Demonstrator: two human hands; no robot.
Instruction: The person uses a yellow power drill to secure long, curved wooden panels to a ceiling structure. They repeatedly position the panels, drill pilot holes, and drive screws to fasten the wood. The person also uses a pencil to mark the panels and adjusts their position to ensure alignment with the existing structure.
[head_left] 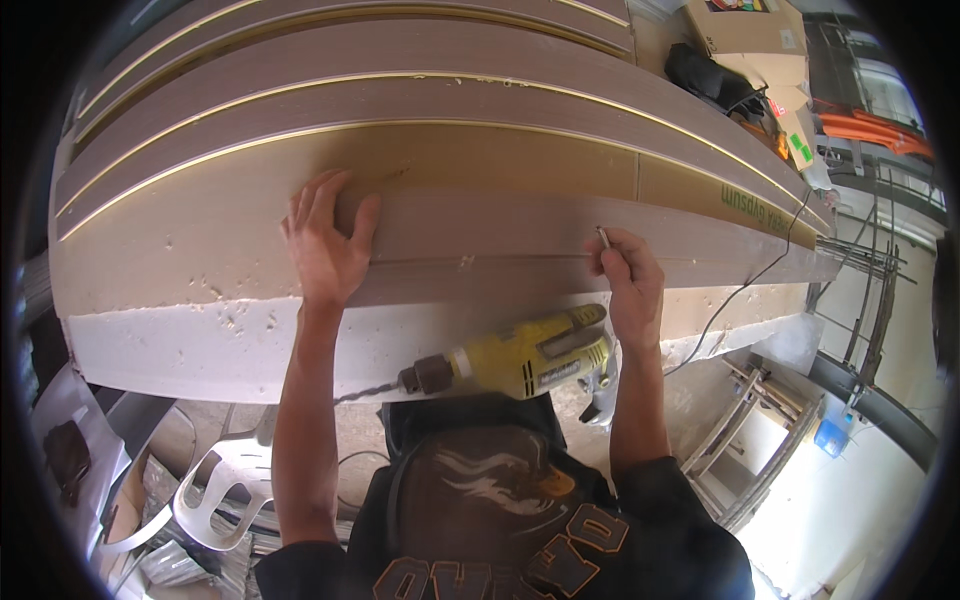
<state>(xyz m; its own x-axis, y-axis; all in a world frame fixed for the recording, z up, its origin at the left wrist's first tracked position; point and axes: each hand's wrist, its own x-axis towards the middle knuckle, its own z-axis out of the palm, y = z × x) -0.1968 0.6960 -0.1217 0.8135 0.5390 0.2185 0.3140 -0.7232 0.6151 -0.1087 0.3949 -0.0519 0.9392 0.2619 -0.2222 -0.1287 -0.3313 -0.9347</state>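
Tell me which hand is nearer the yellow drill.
Right. The right hand, pinching a small metallic item, is beside the rear end of the yellow drill. The left hand is farther off, at the brown plank's left end.

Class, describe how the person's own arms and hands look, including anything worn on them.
The left hand and right hand are bare, without gloves. Dark short sleeves leave the forearms uncovered; no watch or cable shows on them.

The grooved plank (480,225) shows a smooth, matt face. The slim rod (603,238) looks metallic. The power drill (500,360) has a plastic housing; the chair (245,460) is smooth plastic, the carton (750,40) matt cardboard.
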